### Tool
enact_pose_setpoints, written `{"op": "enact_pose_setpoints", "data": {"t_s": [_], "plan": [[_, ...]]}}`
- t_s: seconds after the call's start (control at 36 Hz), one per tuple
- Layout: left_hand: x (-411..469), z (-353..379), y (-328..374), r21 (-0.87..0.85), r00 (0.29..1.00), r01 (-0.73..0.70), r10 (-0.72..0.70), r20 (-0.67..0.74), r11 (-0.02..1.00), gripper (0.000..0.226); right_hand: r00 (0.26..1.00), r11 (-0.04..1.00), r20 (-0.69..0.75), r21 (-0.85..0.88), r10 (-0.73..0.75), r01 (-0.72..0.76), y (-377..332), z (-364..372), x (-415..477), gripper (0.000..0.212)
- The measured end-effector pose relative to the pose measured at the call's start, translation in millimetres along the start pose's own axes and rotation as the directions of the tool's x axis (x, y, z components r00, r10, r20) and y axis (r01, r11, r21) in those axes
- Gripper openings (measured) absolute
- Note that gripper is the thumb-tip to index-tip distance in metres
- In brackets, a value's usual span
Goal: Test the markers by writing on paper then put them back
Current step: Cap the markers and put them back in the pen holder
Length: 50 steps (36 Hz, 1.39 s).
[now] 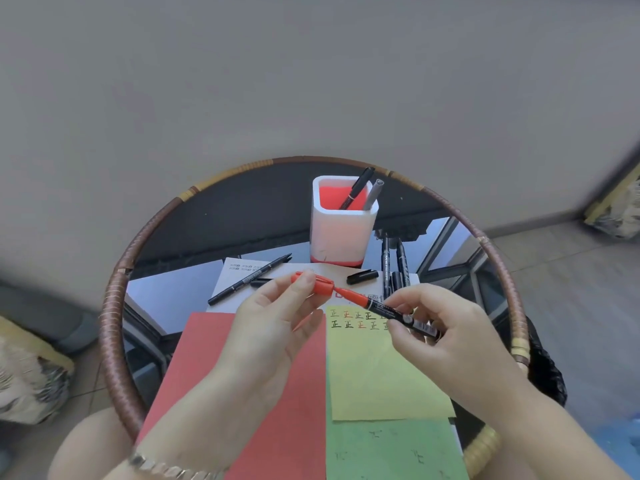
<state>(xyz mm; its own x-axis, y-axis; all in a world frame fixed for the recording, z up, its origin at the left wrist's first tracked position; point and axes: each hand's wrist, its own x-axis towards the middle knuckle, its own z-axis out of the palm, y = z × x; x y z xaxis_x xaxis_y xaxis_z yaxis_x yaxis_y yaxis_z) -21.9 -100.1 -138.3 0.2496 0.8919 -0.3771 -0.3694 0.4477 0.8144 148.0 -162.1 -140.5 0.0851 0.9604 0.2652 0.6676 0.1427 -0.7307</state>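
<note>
Round glass table w/ woven rattan rim point(114, 306) held yellow paper sheet point(381, 375). Right hand point(450, 341) fingers clamped on black-barrelled red marker point(379, 307), long axis 10-to-4 o'clock. Left hand point(273, 327) pinched red plastic cap point(323, 285) at tip's 10 o'clock, in line; whether seated, can't tell.
</note>
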Motion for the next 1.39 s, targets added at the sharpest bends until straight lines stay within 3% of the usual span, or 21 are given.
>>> {"op": "enact_pose_setpoints", "data": {"t_s": [0.22,0.31,0.47,0.53,0.58,0.64,0.69,0.78,0.89,0.97,1.06,1.11,1.17,1.22,1.28,1.31,1.33,1.39], "plan": [[-9,5,-2,0.091,0.992,-0.122,0.118,0.040,0.988,0.023,0.997,0.996,0.003,-0.057,-0.071,0.072,-3,0,-1,0.010],[-11,7,-2,0.122,0.982,-0.177,0.168,0.083,0.977,0.033,0.993,0.985,-0.006,-0.121,-0.121,0.119,-2,-1,-2,0.025],[-14,12,1,0.150,0.949,-0.293,0.267,0.169,0.944,0.021,0.975,0.982,-0.113,-0.048,-0.189,0.185,-7,-1,-4,0.023],[-14,14,3,0.149,0.929,-0.344,0.312,0.200,0.927,0.019,0.983,0.989,-0.117,0.034,-0.138,0.143,-9,-1,-5,0.020],[-15,15,6,0.155,0.905,-0.395,0.355,0.234,0.906,0.021,0.996,0.970,-0.090,0.241,-0.019,0.040,-14,-2,-5,0.012],[-16,16,8,0.140,0.884,-0.429,0.382,0.271,0.892,0.019,0.996,0.876,0.011,0.475,0.089,-0.084,-17,-6,-2,0.008],[-16,17,8,0.129,0.867,-0.452,0.401,0.297,0.883,0.015,0.987,0.791,0.089,0.590,0.138,-0.163,-19,-9,0,0.006],[-16,19,7,0.130,0.870,-0.458,0.414,0.268,0.879,0.013,0.997,0.857,0.018,0.509,0.077,-0.075,-19,-5,0,0.011],[-15,20,2,0.079,0.912,-0.391,0.374,0.168,0.917,0.008,0.982,0.967,-0.170,0.222,-0.086,0.124,-15,6,-2,0.018],[-12,20,2,0.077,0.936,-0.339,0.328,0.127,0.937,0.010,0.944,0.976,-0.250,-0.021,-0.216,0.218,-12,12,-1,0.017],[-8,20,2,0.058,0.962,-0.261,0.254,0.102,0.964,0.018,0.923,0.954,-0.251,-0.144,-0.293,0.264,-3,16,2,0.021],[-5,20,1,-0.027,0.978,-0.181,0.183,0.097,0.983,0.014,0.921,0.950,-0.239,-0.140,-0.307,0.280,-2,15,6,0.023],[-5,24,3,-0.114,0.981,-0.131,0.145,0.132,0.985,0.011,0.941,0.968,-0.235,0.003,-0.242,0.250,-5,13,9,0.024],[-5,29,3,-0.162,0.972,-0.183,0.203,0.122,0.970,0.013,0.963,0.970,-0.206,0.138,-0.172,0.203,-7,12,12,0.022],[-6,33,5,-0.156,0.920,-0.380,0.390,0.040,0.912,0.013,0.981,0.980,-0.153,0.142,-0.118,0.140,-5,10,17,0.029],[-6,36,9,-0.123,0.853,-0.518,0.521,-0.006,0.847,0.013,0.987,0.989,-0.130,0.109,-0.090,0.104,-2,9,19,0.040],[-6,37,14,-0.067,0.748,-0.663,0.662,-0.034,0.746,0.009,0.991,0.995,-0.117,0.069,-0.057,0.066,3,7,22,0.049],[-2,38,25,0.025,0.482,-0.875,0.875,-0.046,0.483,0.008,0.993,1.000,-0.116,0.005,0.019,-0.018,16,2,28,0.048]]}}
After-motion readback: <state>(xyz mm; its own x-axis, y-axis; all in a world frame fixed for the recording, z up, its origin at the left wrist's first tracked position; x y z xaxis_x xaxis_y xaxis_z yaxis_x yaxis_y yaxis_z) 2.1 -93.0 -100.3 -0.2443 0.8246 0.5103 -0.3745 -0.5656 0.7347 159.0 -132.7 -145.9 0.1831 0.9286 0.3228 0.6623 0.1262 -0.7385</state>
